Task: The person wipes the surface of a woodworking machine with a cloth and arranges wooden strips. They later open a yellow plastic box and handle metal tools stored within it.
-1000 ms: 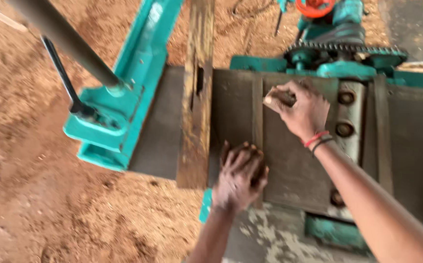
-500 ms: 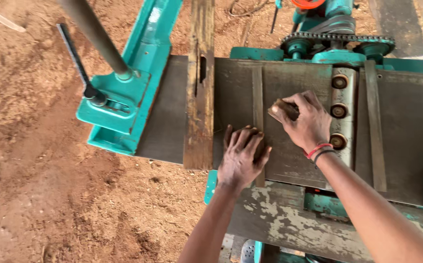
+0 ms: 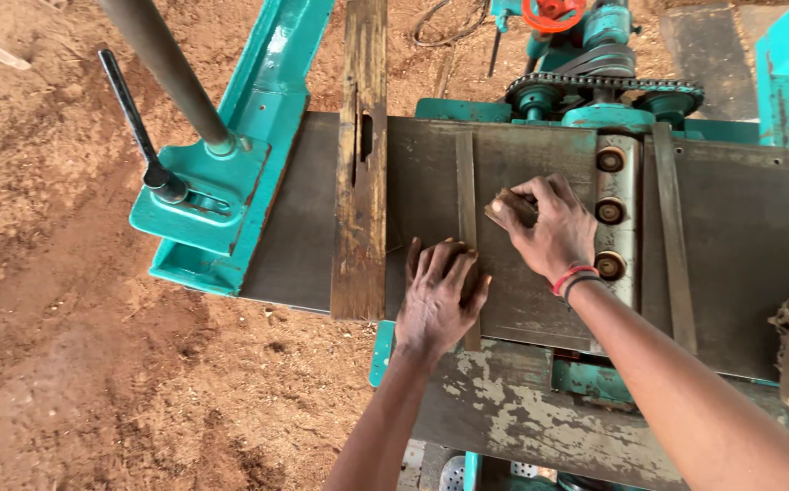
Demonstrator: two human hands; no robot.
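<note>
A small brown block (image 3: 514,207) sits on the grey metal surface (image 3: 540,300) of a teal woodworking machine (image 3: 258,100), pressed there under my right hand (image 3: 553,227), whose grip is closed around it, fingers curled over its top. My left hand (image 3: 438,295) lies flat beside it, palm down and fingers spread, gripping nothing, resting over a narrow metal strip (image 3: 465,173) that runs across the surface. Red and dark bands (image 3: 574,277) circle my right wrist. Just right of the block stands a pale bar with three round bolts (image 3: 614,211). To the left, a worn plank (image 3: 362,164) with a slot cut in it lies along the surface and juts past its far edge. Beyond the plank a grey pole (image 3: 162,68) and a black lever (image 3: 130,118) rise from a teal bracket (image 3: 208,205). At the top, a chain and sprockets (image 3: 603,86) sit below a red handwheel (image 3: 553,14). Reddish sawdust (image 3: 67,318) covers the floor all round.
</note>
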